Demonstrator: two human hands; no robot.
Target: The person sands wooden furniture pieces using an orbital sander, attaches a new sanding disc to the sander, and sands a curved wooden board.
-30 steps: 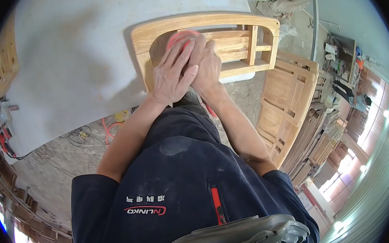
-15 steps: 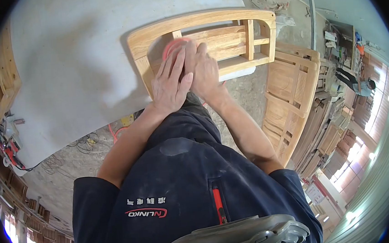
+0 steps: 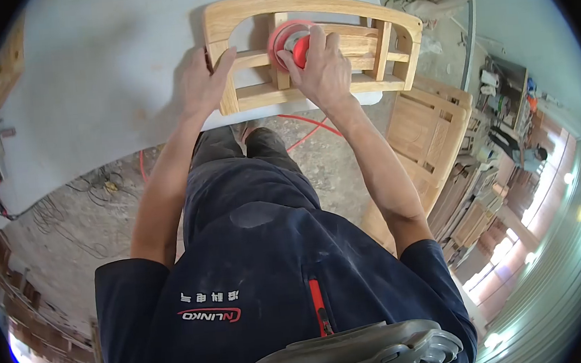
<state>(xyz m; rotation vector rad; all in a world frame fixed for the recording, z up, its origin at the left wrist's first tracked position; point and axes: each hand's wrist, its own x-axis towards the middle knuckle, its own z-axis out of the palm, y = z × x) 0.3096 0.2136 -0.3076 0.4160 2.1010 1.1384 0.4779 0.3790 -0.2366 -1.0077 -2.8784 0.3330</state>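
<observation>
Head view: the right hand (image 3: 323, 71) has its grip closed over the red sander (image 3: 300, 51), at the slats of the wooden frame (image 3: 290, 3); the left hand (image 3: 206, 82) clasps the frame's end on the pale surface (image 3: 112, 79).

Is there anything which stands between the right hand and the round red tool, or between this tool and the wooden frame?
Nothing visible: the right hand holds the red tool directly, over the wooden frame. The left hand is aside, at the frame's left end. The tool's underside is hidden.
</observation>
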